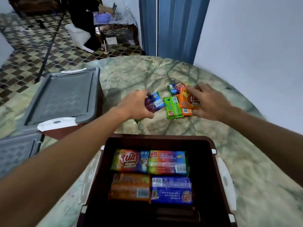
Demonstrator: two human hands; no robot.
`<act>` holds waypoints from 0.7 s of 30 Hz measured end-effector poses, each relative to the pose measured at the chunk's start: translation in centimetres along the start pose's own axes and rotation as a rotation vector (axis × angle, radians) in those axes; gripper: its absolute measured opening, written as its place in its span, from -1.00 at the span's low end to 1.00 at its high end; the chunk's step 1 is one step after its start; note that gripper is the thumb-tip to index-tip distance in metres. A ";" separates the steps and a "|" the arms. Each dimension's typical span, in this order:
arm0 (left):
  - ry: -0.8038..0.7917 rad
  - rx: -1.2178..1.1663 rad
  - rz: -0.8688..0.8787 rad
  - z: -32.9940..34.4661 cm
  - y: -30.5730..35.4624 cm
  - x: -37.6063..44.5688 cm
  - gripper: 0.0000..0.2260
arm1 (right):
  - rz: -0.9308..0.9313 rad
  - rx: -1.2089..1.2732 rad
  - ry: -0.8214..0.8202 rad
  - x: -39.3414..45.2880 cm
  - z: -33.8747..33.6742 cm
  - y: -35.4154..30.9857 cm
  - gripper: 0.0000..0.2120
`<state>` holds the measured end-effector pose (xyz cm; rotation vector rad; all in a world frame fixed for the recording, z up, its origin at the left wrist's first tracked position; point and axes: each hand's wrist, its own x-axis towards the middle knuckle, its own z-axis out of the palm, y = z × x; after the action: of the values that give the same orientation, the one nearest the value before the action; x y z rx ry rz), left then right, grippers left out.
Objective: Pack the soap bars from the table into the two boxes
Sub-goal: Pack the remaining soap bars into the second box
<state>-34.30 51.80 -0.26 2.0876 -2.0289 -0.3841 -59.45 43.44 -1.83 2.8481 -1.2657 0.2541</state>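
Note:
An open brown box [205,161] stands at the near table edge with several wrapped soap bars packed inside, among them an orange one [129,187] and a blue one [171,190]. Beyond it, my left hand [136,105] grips a purple-blue soap bar [155,102] just above the table. My right hand [208,102] holds an orange soap bar [188,102] by its far end. A green bar [173,108] lies between the hands. A multicoloured bar [176,88] lies behind it. A second box [62,99], closed with a grey lid, sits at the left.
The table [180,71] has a green marbled top and meets a white wall on the right. A white latch [227,179] juts from the brown box's right side. Across the patterned floor at the back, a seated person works at another table.

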 end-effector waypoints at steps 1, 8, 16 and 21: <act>0.034 0.039 0.069 -1.4 0.5 -1.2 -0.39 | -0.014 0.038 0.047 -0.6 -1.8 -1.1 -0.19; -0.190 0.275 0.221 -2.6 1.6 -13.7 -0.33 | -0.225 0.062 -0.210 -9.4 -6.1 -9.8 -0.12; -0.340 0.297 0.244 2.7 -0.3 -19.0 -0.43 | -0.317 -0.123 -0.378 -15.3 0.3 -15.7 -0.38; -0.332 0.370 0.271 3.1 -0.3 -19.7 -0.53 | -0.186 -0.106 -0.310 -15.8 1.1 -16.9 -0.38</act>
<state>-35.40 71.61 -2.47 2.0003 -2.7201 -0.3481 -57.24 66.37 -4.48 2.9653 -1.0018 -0.2591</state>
